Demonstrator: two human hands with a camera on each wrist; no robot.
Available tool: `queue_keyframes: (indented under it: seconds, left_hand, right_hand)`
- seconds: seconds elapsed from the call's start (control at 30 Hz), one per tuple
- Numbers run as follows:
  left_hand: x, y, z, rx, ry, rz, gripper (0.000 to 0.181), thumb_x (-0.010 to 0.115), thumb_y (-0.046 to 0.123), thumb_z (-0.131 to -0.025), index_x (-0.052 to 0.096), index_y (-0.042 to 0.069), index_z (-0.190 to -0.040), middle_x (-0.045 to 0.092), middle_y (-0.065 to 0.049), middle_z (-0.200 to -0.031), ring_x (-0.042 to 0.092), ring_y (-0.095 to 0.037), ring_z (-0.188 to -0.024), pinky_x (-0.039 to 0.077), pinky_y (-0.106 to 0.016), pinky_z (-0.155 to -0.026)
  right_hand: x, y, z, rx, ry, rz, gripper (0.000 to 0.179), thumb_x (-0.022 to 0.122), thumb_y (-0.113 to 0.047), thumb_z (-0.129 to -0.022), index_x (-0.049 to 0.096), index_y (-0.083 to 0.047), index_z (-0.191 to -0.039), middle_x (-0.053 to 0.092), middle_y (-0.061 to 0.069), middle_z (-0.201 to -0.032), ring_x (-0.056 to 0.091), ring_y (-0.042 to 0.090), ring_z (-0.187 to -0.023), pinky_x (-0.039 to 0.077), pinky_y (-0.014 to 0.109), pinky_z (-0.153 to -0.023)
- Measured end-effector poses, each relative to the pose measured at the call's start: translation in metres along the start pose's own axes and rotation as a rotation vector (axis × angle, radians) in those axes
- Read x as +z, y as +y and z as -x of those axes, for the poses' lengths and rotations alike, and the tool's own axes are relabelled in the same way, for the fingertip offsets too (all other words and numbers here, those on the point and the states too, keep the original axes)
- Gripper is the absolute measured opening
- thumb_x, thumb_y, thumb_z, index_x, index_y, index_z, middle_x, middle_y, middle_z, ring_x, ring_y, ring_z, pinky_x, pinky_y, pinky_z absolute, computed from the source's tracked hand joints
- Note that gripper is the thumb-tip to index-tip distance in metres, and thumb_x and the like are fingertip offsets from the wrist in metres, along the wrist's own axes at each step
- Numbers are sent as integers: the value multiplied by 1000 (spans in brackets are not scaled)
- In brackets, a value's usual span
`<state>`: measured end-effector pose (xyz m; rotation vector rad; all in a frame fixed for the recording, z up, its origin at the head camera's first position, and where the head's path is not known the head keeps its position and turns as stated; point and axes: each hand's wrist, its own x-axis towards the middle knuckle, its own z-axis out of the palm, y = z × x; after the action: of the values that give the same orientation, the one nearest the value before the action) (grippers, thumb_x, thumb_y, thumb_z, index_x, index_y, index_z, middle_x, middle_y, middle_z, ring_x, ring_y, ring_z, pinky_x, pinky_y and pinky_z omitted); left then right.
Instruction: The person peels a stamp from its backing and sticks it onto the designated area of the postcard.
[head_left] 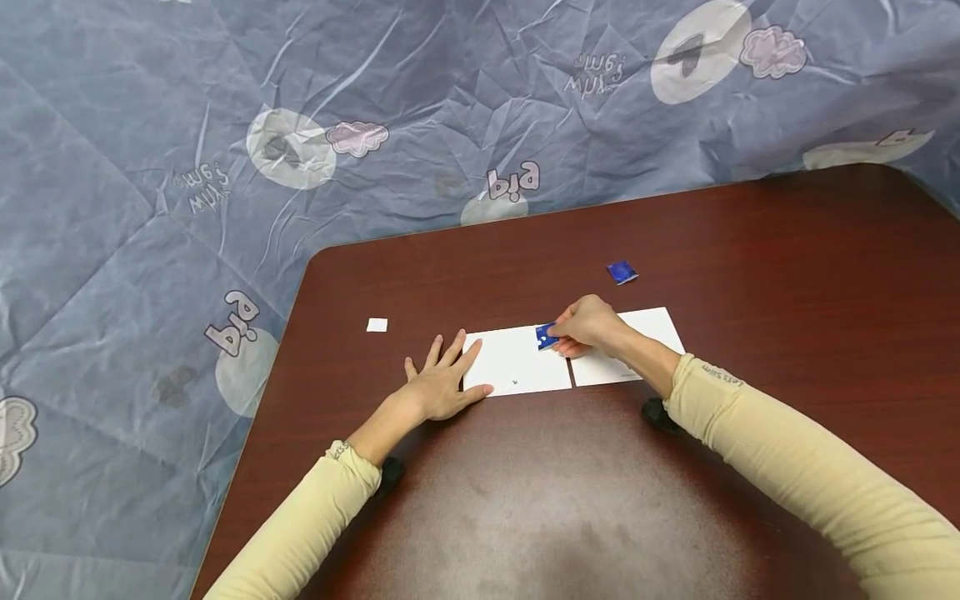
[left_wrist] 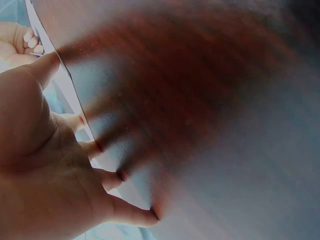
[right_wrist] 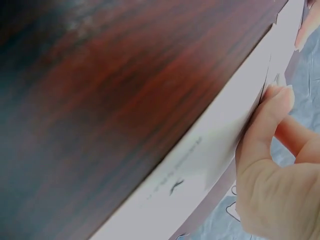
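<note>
Two white rectangular cards lie side by side on the brown table, the left card [head_left: 517, 362] and the right card [head_left: 652, 327], a narrow gap between them. My left hand [head_left: 437, 390] spreads its straight fingers over the left card's left edge; thumb and fingertips touch there, as the left wrist view shows from below. My right hand [head_left: 588, 325] pinches a small blue square piece [head_left: 543, 337] with white marks at the upper right of the left card. Its fingers hide part of the piece. In the right wrist view the right hand [right_wrist: 280, 165] bends thumb and fingers together at the cards.
Behind the right card lies a second small blue square [head_left: 621, 272], which looks like a packet. A small white square [head_left: 377, 325] sits to the left of the left hand. The brown table [head_left: 787, 333] ends at the back against a wrinkled grey-blue printed sheet [head_left: 420, 108].
</note>
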<state>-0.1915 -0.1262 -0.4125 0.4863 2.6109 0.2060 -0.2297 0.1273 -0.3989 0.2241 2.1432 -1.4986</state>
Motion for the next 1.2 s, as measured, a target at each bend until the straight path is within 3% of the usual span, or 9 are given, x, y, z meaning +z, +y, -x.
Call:
queue_keyframes:
  seconds: [0.47,1.2]
  left_hand:
    - [1,2,3,7,16,7,75,42,61,-94,7,31,-154,-5,2,-159,-6,-31,-143,4,-73,-99]
    - [0,3,3,7,26,1,75,43,60,-94,8,31,-154,-4,2,-159,-6,-31,-143,5,-73,-99]
  right_hand:
    - [4,3,2,-46,35,30,18,62,-1,-90,58,13,-102,64,9,-61,59,8,-46,51,21,-49]
    - [8,2,1,-56,108,163,16,64,-5,-90,60,9,-94,64,9,-59,60,9,-46,51,23,-48]
